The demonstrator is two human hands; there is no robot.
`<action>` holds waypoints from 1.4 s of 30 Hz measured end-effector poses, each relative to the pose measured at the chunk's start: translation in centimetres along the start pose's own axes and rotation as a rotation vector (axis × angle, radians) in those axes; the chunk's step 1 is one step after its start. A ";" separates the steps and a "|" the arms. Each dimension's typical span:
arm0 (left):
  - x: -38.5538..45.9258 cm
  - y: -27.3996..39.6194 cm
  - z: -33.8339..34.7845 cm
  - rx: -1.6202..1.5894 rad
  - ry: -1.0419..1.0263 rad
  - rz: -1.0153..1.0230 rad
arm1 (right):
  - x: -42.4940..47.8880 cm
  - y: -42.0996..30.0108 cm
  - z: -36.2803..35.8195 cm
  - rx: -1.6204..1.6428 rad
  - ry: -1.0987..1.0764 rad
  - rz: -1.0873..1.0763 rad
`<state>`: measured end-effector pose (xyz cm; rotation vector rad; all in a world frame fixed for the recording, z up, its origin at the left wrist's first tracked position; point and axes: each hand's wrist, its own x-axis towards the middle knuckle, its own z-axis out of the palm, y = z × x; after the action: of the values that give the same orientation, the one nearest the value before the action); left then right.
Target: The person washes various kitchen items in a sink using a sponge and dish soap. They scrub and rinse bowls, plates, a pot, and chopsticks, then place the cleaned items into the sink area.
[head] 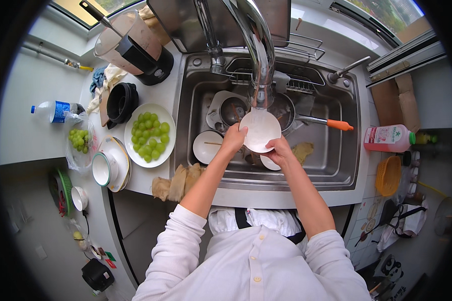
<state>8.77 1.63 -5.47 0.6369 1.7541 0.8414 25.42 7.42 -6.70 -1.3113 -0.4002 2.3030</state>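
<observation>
Both hands hold a white bowl (261, 131) under the running chrome faucet (261, 75), and water falls into it. My left hand (234, 138) grips the bowl's left rim. At the lower right, my right hand (280, 150) has its thumb on the rim and its fingers beneath. Below, in the stainless steel sink (331, 165), lie a white bowl with a chopstick across it (204, 149), a dark round pan (229, 109) and a pan with an orange handle (339, 124). A yellowish cloth or sponge (303, 151) rests on the sink floor. Another white dish is partly hidden under my right hand.
Left of the sink stand a plate of green grapes (169, 150), stacked dishes (117, 163) and a blender jug (113, 41). A tan cloth (178, 183) hangs over the front edge. To the right is a bottle of pink liquid (384, 138). A wire rack (305, 83) spans the sink's back.
</observation>
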 end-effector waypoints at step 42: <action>-1.8 2.7 4.0 0.245 0.227 0.585 | -2.4 -1.8 0.7 -0.213 0.368 -0.223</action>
<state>13.17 2.88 -3.13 1.3011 1.9187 1.1339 26.32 7.69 -3.77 -1.6617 -0.6408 1.8271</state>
